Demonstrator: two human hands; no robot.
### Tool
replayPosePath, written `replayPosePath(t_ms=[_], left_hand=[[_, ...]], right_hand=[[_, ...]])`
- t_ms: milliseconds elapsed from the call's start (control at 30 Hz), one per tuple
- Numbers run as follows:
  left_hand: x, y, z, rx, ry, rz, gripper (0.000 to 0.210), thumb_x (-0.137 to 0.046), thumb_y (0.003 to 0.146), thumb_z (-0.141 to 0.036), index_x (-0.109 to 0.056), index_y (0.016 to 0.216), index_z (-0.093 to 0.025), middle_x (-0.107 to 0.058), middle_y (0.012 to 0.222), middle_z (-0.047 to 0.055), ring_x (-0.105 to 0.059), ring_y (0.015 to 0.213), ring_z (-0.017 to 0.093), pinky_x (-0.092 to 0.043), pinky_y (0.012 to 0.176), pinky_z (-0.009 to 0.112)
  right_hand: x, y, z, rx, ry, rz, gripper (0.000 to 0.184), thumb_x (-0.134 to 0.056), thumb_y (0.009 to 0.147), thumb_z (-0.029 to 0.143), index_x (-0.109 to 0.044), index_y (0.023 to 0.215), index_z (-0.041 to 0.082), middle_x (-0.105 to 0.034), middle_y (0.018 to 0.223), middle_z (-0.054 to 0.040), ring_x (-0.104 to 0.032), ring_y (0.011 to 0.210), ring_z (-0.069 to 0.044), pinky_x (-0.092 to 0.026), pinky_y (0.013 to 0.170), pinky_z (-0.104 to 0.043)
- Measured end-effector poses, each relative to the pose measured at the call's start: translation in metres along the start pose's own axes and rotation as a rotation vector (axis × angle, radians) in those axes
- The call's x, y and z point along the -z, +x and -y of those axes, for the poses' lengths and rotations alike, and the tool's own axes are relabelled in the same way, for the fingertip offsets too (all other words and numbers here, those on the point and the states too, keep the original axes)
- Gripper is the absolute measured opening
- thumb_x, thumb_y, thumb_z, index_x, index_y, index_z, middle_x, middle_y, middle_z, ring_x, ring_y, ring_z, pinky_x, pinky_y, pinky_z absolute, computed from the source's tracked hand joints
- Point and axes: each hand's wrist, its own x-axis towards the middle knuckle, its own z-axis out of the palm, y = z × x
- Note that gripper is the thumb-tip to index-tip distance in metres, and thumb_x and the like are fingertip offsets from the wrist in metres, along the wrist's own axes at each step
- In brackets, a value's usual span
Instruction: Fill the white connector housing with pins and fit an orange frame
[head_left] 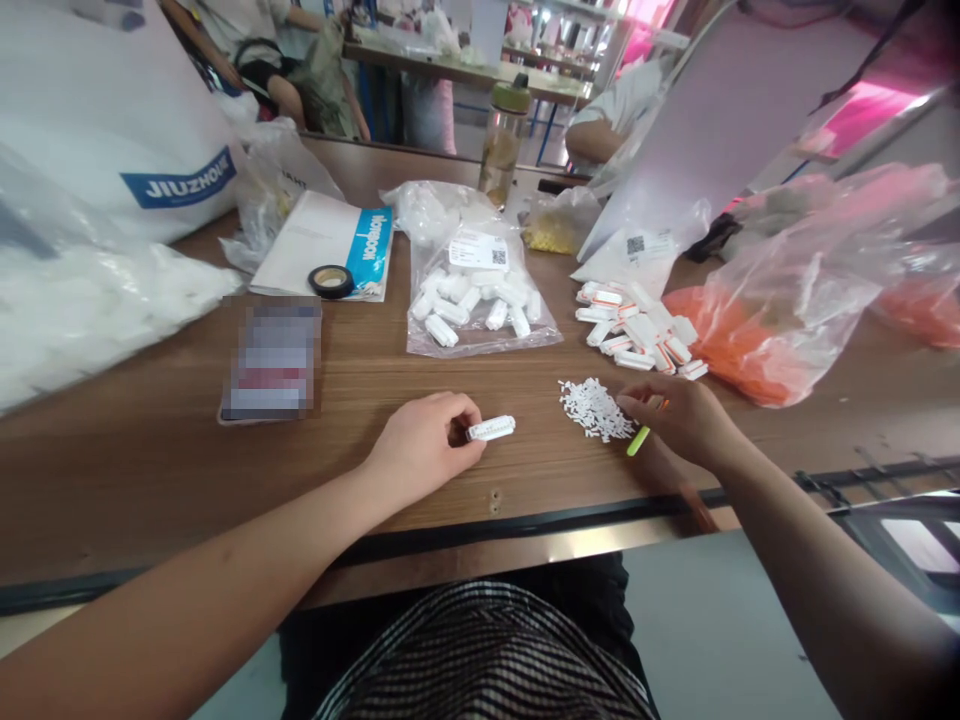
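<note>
My left hand [424, 445] rests on the brown table [150, 470] and grips a small white plastic connector [491, 428] by one end. My right hand [679, 418] is closed on a thin yellow-green tool [638, 441], its fingertips at the edge of a small heap of tiny white pins [594, 408]. Behind the heap lies a pile of white connectors with orange parts [641, 330]. A clear bag of plain white connectors [476, 300] lies behind my left hand.
Large clear bags with orange parts [780, 310] lie at the right. A notebook [330, 245], a tape roll [331, 281], a blurred card [272, 358], white sacks [90, 200] and a bottle [504, 135] crowd the back. Other people sit beyond the table.
</note>
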Motion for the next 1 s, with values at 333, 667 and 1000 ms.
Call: replayPosePath(t_ms=[333, 667, 1000], left_hand=[[-0.002, -0.001, 0.001, 0.006, -0.025, -0.015, 0.008, -0.066, 0.074, -0.027, -0.065, 0.081, -0.023, -0.054, 0.066, -0.003, -0.048, 0.060, 0.013, -0.037, 0.061, 0.028], [0.000, -0.002, -0.001, -0.006, -0.031, -0.002, 0.008, -0.065, 0.076, -0.027, -0.065, 0.083, -0.022, -0.055, 0.067, -0.003, -0.051, 0.064, 0.014, -0.038, 0.062, 0.029], [0.000, -0.002, -0.002, 0.007, -0.037, -0.006, 0.007, -0.064, 0.076, -0.027, -0.065, 0.081, -0.023, -0.053, 0.064, -0.003, -0.050, 0.063, 0.014, -0.037, 0.062, 0.028]], right_hand=[[-0.042, -0.010, 0.102, 0.546, 0.348, 0.104, 0.011, -0.056, 0.093, 0.027, -0.062, 0.085, 0.022, -0.064, 0.089, -0.0033, -0.058, 0.089, -0.017, -0.045, 0.085, -0.035], [-0.047, -0.010, 0.106, 0.659, 0.168, 0.036, 0.014, -0.052, 0.093, 0.023, -0.061, 0.083, 0.020, -0.064, 0.087, -0.0059, -0.053, 0.085, -0.019, -0.043, 0.080, -0.037], [-0.047, -0.017, 0.101, 0.782, -0.011, -0.130, 0.013, -0.057, 0.091, 0.020, -0.069, 0.094, 0.021, -0.072, 0.093, -0.0042, -0.055, 0.086, -0.021, -0.039, 0.078, -0.039]])
